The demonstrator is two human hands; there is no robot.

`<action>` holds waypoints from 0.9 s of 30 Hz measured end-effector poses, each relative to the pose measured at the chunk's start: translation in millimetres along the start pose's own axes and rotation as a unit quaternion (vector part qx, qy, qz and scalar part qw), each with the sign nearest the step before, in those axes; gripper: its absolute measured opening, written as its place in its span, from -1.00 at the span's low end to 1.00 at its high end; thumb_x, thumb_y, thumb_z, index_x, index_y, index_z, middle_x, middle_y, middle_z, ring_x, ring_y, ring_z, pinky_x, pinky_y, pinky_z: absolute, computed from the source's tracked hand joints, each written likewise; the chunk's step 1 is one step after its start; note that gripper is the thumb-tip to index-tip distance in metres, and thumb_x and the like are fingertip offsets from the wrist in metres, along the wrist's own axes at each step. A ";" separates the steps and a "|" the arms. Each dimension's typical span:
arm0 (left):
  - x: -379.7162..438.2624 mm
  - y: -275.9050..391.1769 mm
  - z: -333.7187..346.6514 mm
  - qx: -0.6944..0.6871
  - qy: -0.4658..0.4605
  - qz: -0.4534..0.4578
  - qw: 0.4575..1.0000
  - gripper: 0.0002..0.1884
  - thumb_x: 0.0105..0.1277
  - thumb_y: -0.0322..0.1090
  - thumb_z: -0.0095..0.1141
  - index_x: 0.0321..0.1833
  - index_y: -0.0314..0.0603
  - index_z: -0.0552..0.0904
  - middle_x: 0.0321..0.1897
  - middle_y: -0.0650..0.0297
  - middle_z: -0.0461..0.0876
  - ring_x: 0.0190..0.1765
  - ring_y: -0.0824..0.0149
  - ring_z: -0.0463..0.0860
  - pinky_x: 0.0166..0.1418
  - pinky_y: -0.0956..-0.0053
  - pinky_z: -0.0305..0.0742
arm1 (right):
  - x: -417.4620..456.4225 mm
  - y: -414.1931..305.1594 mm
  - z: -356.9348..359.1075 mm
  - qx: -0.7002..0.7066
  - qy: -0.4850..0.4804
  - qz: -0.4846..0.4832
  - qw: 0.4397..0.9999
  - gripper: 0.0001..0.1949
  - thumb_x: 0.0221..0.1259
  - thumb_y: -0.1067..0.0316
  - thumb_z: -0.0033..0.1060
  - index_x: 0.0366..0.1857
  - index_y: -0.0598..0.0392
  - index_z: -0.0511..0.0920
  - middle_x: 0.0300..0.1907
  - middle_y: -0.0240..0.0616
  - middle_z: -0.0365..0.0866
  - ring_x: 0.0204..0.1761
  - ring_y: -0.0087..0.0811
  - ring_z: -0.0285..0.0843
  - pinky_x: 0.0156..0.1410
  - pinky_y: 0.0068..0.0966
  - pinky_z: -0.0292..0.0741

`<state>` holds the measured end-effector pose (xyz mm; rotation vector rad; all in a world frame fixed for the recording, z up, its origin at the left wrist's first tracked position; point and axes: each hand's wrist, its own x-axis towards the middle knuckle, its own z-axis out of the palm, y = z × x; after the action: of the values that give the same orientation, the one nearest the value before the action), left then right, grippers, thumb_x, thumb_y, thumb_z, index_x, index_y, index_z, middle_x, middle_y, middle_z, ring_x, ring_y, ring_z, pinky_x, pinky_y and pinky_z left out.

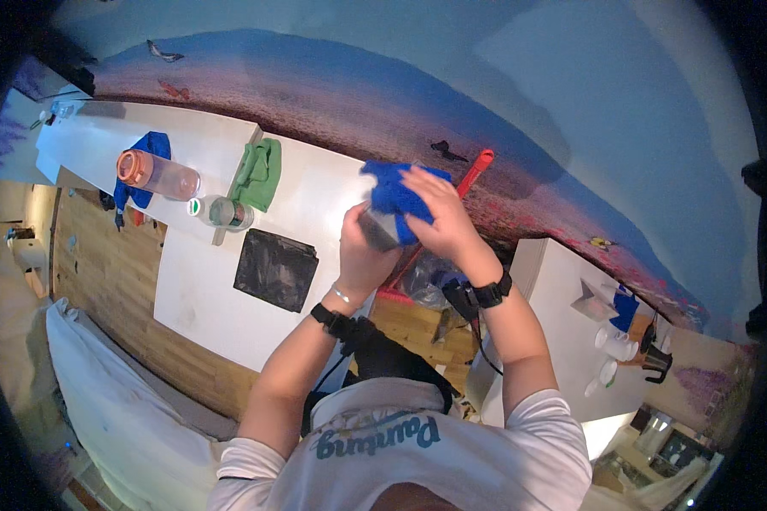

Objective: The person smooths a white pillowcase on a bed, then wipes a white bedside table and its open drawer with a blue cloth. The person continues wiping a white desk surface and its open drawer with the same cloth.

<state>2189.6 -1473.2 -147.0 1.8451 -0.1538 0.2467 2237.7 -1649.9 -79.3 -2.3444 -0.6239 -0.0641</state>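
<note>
My left hand (365,255) grips a grey flat-sided object (379,230), mostly covered, so its exact kind is unclear. My right hand (444,217) holds a blue cloth (391,188) against the upper side of that object, fingers spread over the fabric. Both hands are raised beyond the right end of a white table (211,300). On this table, left of my hands, lie a folded black sheet or bag (276,269), a green cloth (260,175) and a clear bottle (230,213) on its side with a green-and-white cap.
A clear bottle with an orange lid (160,174) lies over another blue cloth (156,144) at the left. Behind my right hand, a red-handled tool (476,171) leans against the painted wall. A second white table (550,319) at the right bears white containers (615,345).
</note>
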 end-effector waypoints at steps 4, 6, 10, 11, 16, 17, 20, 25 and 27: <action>-5.7 11.3 -15.2 0.073 -0.009 0.030 0.997 -0.16 0.08 -0.36 0.58 0.32 -0.45 0.28 0.09 -0.07 0.56 0.10 0.00 0.67 0.18 0.25 0.59 | 16.3 21.5 2.5 0.015 0.106 0.103 0.989 -0.42 0.14 0.19 0.32 0.32 0.07 0.57 0.49 -0.03 0.44 0.56 0.08 0.28 0.58 -0.02 0.31; -8.3 6.0 -18.6 0.074 0.001 0.022 0.997 -0.20 0.05 -0.43 0.53 0.33 -0.45 0.34 0.10 -0.12 0.56 0.11 -0.11 0.65 0.19 0.19 0.59 | 11.9 -1.4 10.5 -0.044 0.045 0.033 0.997 -0.40 0.13 0.16 0.34 0.32 0.06 0.57 0.48 -0.04 0.45 0.55 0.09 0.29 0.57 0.00 0.30; -21.1 -12.5 -34.0 -0.085 -0.001 -0.018 0.996 -0.31 0.17 -0.41 0.42 0.33 -0.45 0.37 0.11 -0.14 0.59 0.14 -0.12 0.65 0.21 0.16 0.58 | 0.2 -65.0 29.6 -0.085 -0.046 -0.112 0.989 -0.39 0.07 0.13 0.39 0.31 -0.04 0.60 0.42 -0.11 0.52 0.49 0.03 0.39 0.52 0.02 0.31; -25.4 -22.8 -39.8 -0.100 -0.020 -0.022 0.995 -0.32 0.19 -0.38 0.42 0.33 -0.43 0.38 0.12 -0.14 0.61 0.17 -0.10 0.65 0.21 0.14 0.58 | -0.1 -76.3 33.9 -0.067 -0.062 -0.145 0.985 -0.40 0.06 0.13 0.40 0.29 -0.05 0.62 0.40 -0.12 0.54 0.48 0.02 0.40 0.51 0.02 0.32; -13.3 14.1 -51.5 0.085 -0.021 -0.153 0.984 -0.11 0.07 -0.23 0.59 0.34 -0.37 0.24 0.09 -0.19 0.64 0.15 -0.17 0.70 0.16 0.11 0.63 | 22.6 -48.6 33.5 -0.111 0.016 -0.055 0.992 -0.49 0.17 0.19 0.36 0.24 0.06 0.63 0.38 -0.11 0.56 0.46 -0.03 0.43 0.48 -0.02 0.36; -13.7 10.1 -50.4 0.063 -0.004 -0.156 0.986 -0.10 0.06 -0.24 0.62 0.33 -0.38 0.25 0.09 -0.19 0.64 0.15 -0.15 0.70 0.16 0.15 0.63 | 28.4 -35.2 35.5 -0.113 0.041 -0.026 0.992 -0.51 0.24 0.20 0.34 0.25 0.11 0.61 0.38 -0.09 0.56 0.44 -0.01 0.45 0.46 -0.05 0.39; -15.1 7.2 -53.4 0.065 0.004 -0.146 0.987 -0.11 0.07 -0.24 0.62 0.33 -0.38 0.25 0.10 -0.18 0.64 0.16 -0.11 0.70 0.17 0.18 0.63 | 39.0 -10.5 36.7 0.260 0.026 0.200 0.944 -0.63 0.47 0.15 0.25 0.15 0.19 0.62 -0.03 -0.19 0.75 -0.01 -0.40 0.67 0.15 -0.47 0.56; -7.9 8.9 -52.0 0.051 0.019 -0.179 0.982 -0.11 0.08 -0.25 0.61 0.33 -0.39 0.25 0.13 -0.13 0.62 0.20 -0.02 0.69 0.22 0.22 0.61 | 22.7 11.0 66.5 0.518 0.122 0.268 0.803 -0.65 0.57 0.09 0.12 0.07 0.20 0.61 -0.08 -0.33 0.68 -0.07 -0.52 0.57 0.11 -0.42 0.54; -1.0 -4.5 -56.2 -0.055 0.050 -0.190 0.979 -0.21 0.17 -0.28 0.58 0.29 -0.38 0.28 0.16 -0.02 0.61 0.19 0.18 0.65 0.23 0.31 0.59 | 19.6 7.0 85.8 0.486 0.164 0.264 0.817 -0.65 0.58 0.10 0.10 0.07 0.21 0.59 -0.07 -0.29 0.68 -0.04 -0.45 0.58 0.15 -0.38 0.52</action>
<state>2184.7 -1418.0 -136.3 1.7082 0.2486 0.0610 2247.5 -1590.9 -144.2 -1.3633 0.1906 0.0877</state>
